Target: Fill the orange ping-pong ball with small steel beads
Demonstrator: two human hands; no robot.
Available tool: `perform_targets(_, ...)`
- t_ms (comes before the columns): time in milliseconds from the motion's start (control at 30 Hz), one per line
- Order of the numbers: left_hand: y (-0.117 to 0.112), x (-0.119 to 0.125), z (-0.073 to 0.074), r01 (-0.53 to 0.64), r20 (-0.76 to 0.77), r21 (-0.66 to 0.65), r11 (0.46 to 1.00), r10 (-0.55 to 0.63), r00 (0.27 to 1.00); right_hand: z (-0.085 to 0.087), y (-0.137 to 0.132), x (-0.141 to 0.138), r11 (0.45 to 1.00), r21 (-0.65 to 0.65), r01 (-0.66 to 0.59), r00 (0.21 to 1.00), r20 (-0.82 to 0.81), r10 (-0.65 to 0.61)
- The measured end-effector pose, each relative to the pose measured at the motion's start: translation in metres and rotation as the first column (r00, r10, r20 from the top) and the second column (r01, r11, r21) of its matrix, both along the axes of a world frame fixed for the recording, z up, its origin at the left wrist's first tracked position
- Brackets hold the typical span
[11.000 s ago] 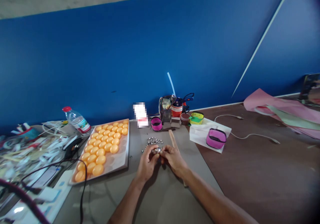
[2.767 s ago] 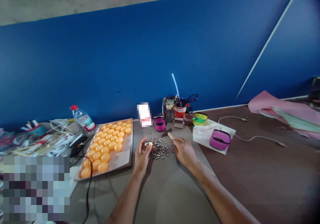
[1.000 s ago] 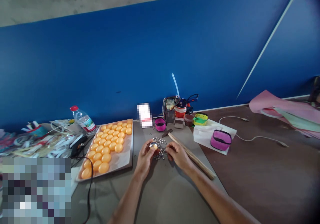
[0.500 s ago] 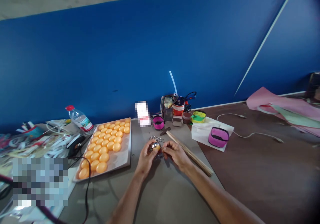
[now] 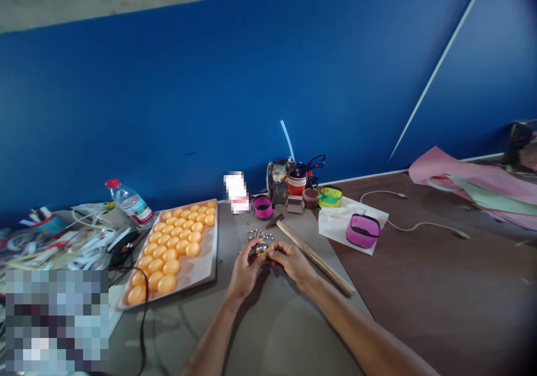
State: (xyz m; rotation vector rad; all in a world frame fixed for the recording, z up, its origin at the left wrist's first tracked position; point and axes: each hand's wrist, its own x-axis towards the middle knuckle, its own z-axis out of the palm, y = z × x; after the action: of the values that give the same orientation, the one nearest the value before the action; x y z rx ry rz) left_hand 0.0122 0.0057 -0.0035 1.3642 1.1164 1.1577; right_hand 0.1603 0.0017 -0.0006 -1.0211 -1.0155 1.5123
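My left hand (image 5: 245,272) is closed around a small shiny silver round piece (image 5: 261,248), with a bit of orange showing below it. Against its right side, my right hand (image 5: 296,263) has thumb and fingertips pinched together. Whatever lies between those right fingertips is too small to make out. Just beyond both hands is a cluster of shiny silver beads (image 5: 260,234) on the grey mat (image 5: 268,331). A hammer (image 5: 314,256) with a wooden handle lies to the right of my right hand.
Left of the hands stands a tray (image 5: 205,269) of orange balls, with a bottle (image 5: 134,205) behind it. At the back are a magenta pouch (image 5: 263,208), a brown jar (image 5: 311,198) and a yellow-green container (image 5: 330,197). Another magenta pouch (image 5: 363,231) lies on white paper (image 5: 331,225).
Both hands have come closer together, and my right fingertips now meet the silver piece. That piece has turned in my left fingers. The view has shifted slightly.
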Motion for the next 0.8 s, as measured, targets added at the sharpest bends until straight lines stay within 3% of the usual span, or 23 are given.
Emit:
perform_targets(433, -0.0011, 0.0007, 0.0023, -0.002, 0.009, 0.003, 1.0, 0.002, 1.0, -0.0028, -0.0017, -0.0007, 0.997, -0.074, -0.038, 0.997, -0.074, 0.032)
perform_targets(800, -0.0024, 0.0014, 0.0021, -0.009, -0.155, 0.15, 0.989, 0.033, 0.987, -0.0022, -0.0035, -0.002, 0.994, -0.107, -0.037, 0.992, -0.121, 0.024)
